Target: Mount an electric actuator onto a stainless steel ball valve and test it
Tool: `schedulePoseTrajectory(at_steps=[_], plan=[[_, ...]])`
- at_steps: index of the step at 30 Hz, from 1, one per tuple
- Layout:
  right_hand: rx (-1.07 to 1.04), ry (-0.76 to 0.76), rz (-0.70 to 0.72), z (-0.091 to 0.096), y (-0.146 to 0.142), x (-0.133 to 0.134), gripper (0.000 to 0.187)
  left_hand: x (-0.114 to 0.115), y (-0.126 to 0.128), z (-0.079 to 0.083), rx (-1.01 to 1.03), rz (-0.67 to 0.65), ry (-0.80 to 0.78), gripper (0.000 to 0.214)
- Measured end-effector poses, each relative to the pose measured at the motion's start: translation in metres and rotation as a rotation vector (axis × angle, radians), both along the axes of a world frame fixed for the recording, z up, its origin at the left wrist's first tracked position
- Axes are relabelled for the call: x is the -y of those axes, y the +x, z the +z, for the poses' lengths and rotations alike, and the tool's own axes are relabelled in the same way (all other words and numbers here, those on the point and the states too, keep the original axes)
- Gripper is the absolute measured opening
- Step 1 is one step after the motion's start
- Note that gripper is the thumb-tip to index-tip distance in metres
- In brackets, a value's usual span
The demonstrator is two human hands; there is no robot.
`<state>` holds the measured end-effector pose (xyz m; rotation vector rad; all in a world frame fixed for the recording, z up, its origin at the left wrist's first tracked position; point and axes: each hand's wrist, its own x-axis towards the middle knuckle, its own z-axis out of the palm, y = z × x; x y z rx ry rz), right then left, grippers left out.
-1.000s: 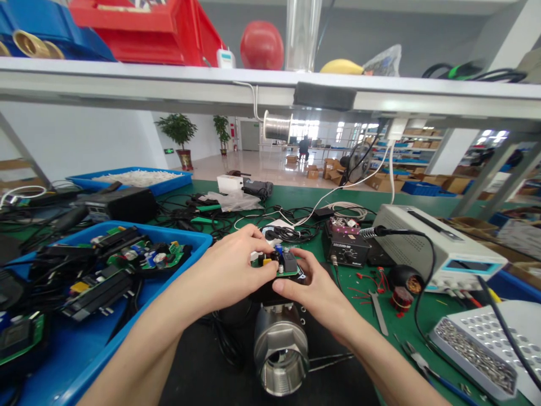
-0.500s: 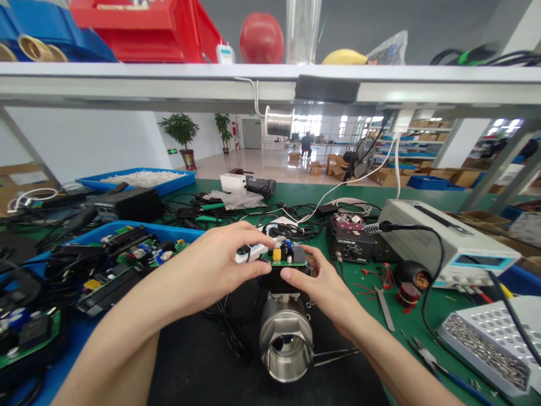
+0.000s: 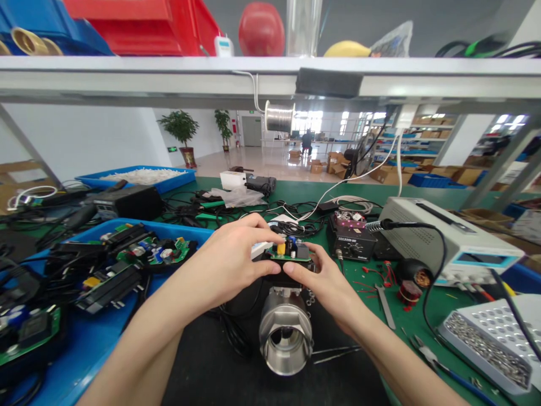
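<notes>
In the head view, the left hand [image 3: 236, 251] comes in over the bench, fingers bent and thumb opposed, gripping the left end of a small green board [image 3: 293, 259]. The right hand [image 3: 323, 276] has the other end, thumb at the near edge and index finger curled round the side; I can't see its other fingers well from here. The board sits level between the two hands, right above the steel valve [image 3: 286, 341], with a yellow part standing near its left end. Something black lies under it, but the thumbs cover too much for me to tell if the two are joined.

The valve rests on a black mat [image 3: 207, 375], its round opening facing the worker. Two thin rods [image 3: 336, 354] lie on the mat to the right of it. Over by the left arm there's a blue tray [image 3: 76, 366] with other boards [image 3: 167, 254] heaped in it. Past the right arm I see tweezers [image 3: 386, 307], cutters [image 3: 426, 351] and a box of screws [image 3: 486, 349], with a soldering station [image 3: 351, 243] beside the grey power supply [image 3: 435, 237] farther back. A wire spool [image 3: 279, 117] hangs beneath the shelf [image 3: 190, 66].
</notes>
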<state>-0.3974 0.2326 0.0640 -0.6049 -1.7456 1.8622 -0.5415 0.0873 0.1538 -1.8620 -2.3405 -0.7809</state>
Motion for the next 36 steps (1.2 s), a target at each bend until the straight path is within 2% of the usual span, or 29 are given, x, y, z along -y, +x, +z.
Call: schedulePoseTrajectory(at_steps=[11, 15, 19, 26, 32, 36], plan=[[0.017, 0.063, 0.078, 0.002, 0.003, 0.006, 0.091, 0.012, -0.007, 0.004, 0.095, -0.076, -0.06, 0.028], [-0.005, 0.042, 0.109, 0.001, 0.003, 0.006, 0.089, 0.008, -0.013, 0.002, 0.29, -0.045, -0.012, 0.037], [-0.011, 0.014, 0.086, 0.002, 0.002, 0.008, 0.088, -0.002, -0.012, -0.006, 0.389, -0.012, -0.023, 0.032], [-0.045, 0.015, 0.046, -0.001, -0.001, 0.012, 0.081, -0.01, 0.001, -0.017, 0.288, 0.028, -0.007, 0.029], [-0.024, 0.04, 0.031, 0.001, -0.001, 0.012, 0.077, -0.01, 0.012, -0.014, 0.175, 0.051, -0.053, 0.033], [-0.014, 0.04, 0.034, 0.002, -0.001, 0.011, 0.079, -0.012, 0.012, -0.012, 0.193, 0.056, -0.03, 0.027]])
